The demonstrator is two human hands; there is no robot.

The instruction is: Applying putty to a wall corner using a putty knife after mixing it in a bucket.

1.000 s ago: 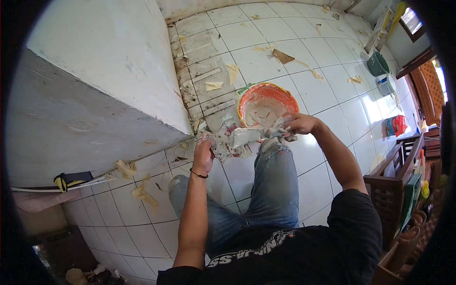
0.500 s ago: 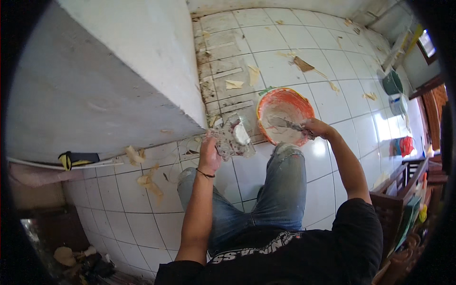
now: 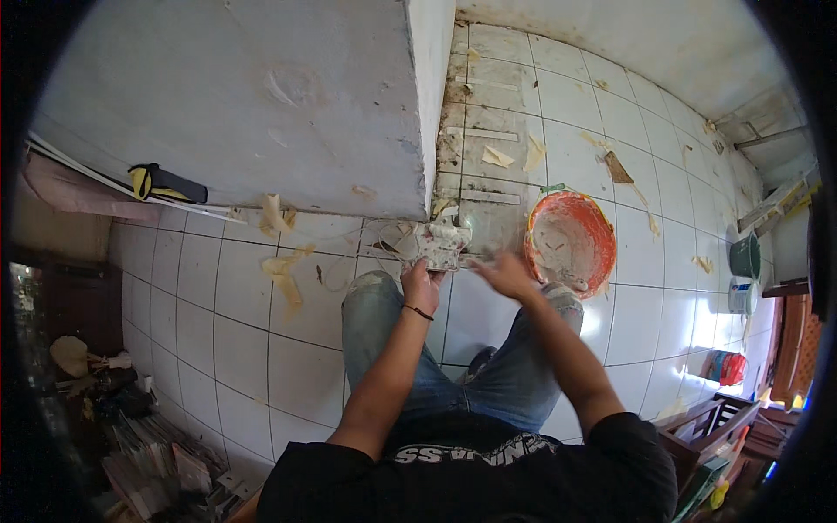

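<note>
My left hand [image 3: 420,286] grips a plaster-smeared hawk board [image 3: 440,253] from below, fingers closed round its near edge. White plaster [image 3: 446,234] lies on top of the board. To the right, my right hand [image 3: 507,277] is closed on a putty knife [image 3: 472,261], blurred by motion, its blade end against or close to the board's right side. An orange bucket [image 3: 609,253] of wet whitish plaster stands just right of that hand, beyond my right knee.
A grey wall corner [image 3: 427,196] juts out ahead of the board. Peeled paint scraps [image 3: 283,275] litter the tiled floor [image 3: 488,322]. A thin loose cable [image 3: 356,261] lies left of the board. Green pail [image 3: 745,256] and wooden furniture [image 3: 702,431] stand at the right.
My right hand has moved left with the putty knife, out of the bucket and over to the board. The view has shifted, so the wall and bucket appear farther right.
</note>
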